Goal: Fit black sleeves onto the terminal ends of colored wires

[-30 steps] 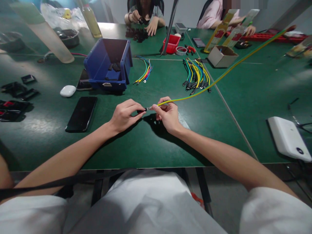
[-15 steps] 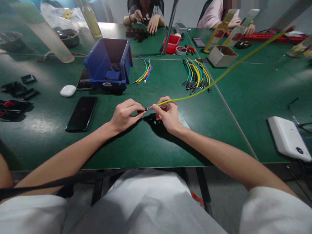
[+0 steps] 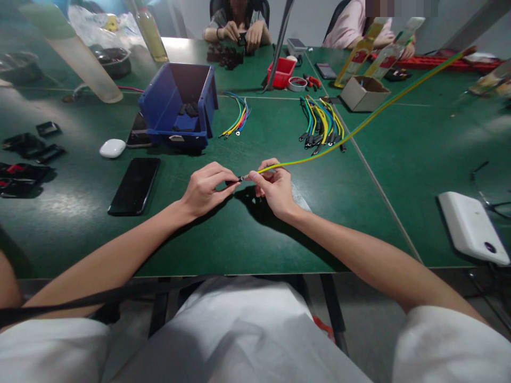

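Two pinch grips, close together above the green worktop [image 3: 259, 244]. Left hand [image 3: 205, 185]: fingers closed thumb-to-index on a small black piece [image 3: 240, 179] — most of it hidden by the fingertips. Right hand [image 3: 276, 190]: fingers also closed, gripping a yellow-green wire [image 3: 339, 146] near its end. A metal end [image 3: 245, 176] shows in the narrow gap between both sets of fingers, next to the black piece; exact fit too small to tell. Wire runs from the right fingers away to the far right. Small wire bundle [image 3: 241, 115] straight ahead of the fingers, larger wire bundle [image 3: 325, 123] ahead and right. Blue bin [image 3: 207, 106] ahead and left, dark pieces inside. Black phone [image 3: 134, 186] left of the left fingers, white case [image 3: 112, 149] farther left. White device [image 3: 471, 223] well apart, right of the right fingers.
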A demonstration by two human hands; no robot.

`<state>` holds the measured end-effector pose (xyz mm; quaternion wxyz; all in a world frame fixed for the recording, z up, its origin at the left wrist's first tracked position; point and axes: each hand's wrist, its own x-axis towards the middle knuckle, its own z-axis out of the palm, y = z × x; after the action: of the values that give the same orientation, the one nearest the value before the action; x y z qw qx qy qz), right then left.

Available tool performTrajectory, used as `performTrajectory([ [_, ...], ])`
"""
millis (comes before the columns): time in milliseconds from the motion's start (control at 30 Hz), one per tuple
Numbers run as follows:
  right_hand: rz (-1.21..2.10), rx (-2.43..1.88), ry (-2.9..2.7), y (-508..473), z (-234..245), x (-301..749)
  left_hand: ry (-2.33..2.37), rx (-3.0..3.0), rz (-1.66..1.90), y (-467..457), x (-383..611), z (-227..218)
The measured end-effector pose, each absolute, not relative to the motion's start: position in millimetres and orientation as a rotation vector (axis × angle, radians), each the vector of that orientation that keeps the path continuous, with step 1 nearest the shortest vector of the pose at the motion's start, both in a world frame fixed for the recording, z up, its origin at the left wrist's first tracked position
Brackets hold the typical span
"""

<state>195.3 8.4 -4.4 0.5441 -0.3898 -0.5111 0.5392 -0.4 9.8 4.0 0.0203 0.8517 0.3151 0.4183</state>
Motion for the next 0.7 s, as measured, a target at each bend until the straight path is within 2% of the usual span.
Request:
performTrajectory([
  [700,1.274,-0.931,-1.239,8.2,-6.3,195.3,0.967,2.655,1.317,8.1,1.4,3.7],
])
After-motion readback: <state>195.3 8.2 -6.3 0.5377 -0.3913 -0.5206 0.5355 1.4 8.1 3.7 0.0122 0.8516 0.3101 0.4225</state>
